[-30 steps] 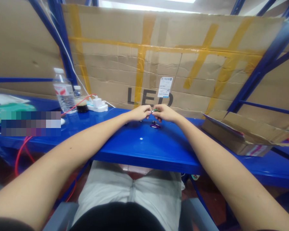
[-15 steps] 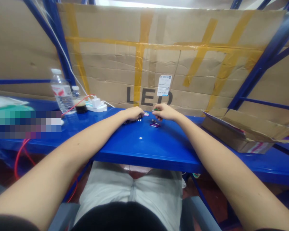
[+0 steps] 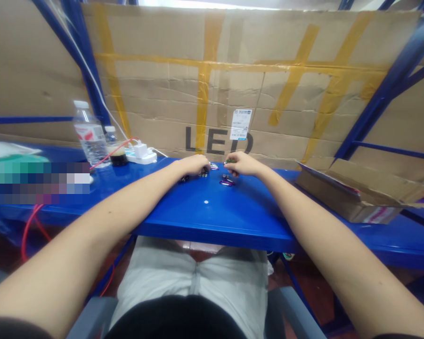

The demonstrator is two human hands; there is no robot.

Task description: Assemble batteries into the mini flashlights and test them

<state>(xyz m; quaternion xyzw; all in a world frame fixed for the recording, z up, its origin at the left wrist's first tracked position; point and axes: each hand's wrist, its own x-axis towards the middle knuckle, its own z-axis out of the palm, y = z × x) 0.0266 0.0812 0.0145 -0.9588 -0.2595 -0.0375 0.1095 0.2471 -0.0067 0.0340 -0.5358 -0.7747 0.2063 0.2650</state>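
A taped cardboard sheet (image 3: 233, 84) stands behind a blue table (image 3: 215, 216). At the table's far middle, the left hand (image 3: 194, 165) curls over small dark pieces (image 3: 203, 174), grip unclear; the right hand (image 3: 242, 164) pinches a small green piece (image 3: 229, 162) in closed fingertips, above a purple piece (image 3: 226, 182) on the table.

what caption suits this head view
Left hand and right hand touch small shiny pieces on a blue table.

A glossy blue bench (image 3: 233, 221) backs onto taped cardboard (image 3: 162, 99) marked LED. Blue steel uprights (image 3: 383, 96) frame it, with a bright light strip (image 3: 205, 4) overhead.
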